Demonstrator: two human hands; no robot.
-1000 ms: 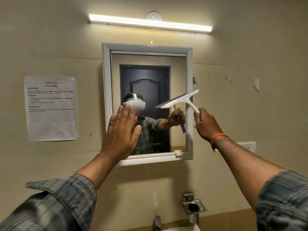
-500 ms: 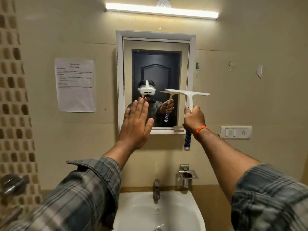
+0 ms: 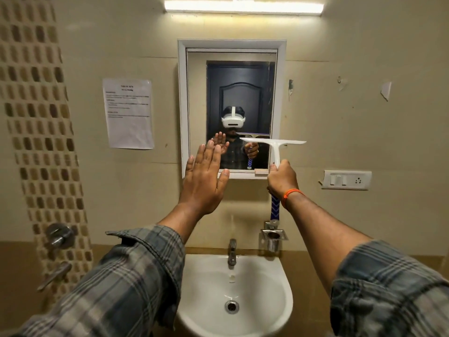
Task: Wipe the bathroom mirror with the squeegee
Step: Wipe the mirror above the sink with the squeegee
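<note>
A white-framed bathroom mirror (image 3: 232,69) hangs on the beige wall above the sink. My right hand (image 3: 282,179) grips the handle of a white squeegee (image 3: 275,145) with a blue patterned grip; its blade is level in front of the mirror's lower right corner. Whether the blade touches the glass I cannot tell. My left hand (image 3: 203,183) is raised flat with fingers apart, in front of the mirror's lower left corner, holding nothing. The mirror reflects both hands, the squeegee and a dark door.
A white sink (image 3: 233,297) with a tap (image 3: 232,251) sits below. A steel holder (image 3: 274,237) is fixed under the squeegee handle. A paper notice (image 3: 128,113) hangs to the left, a switch plate (image 3: 346,180) to the right, a tube light (image 3: 243,7) above, shower valves (image 3: 58,235) lower left.
The view has pulled back from the mirror, so the sink now shows. The squeegee blade went from tilted to level and came down toward the mirror's bottom edge. My left hand dropped lower.
</note>
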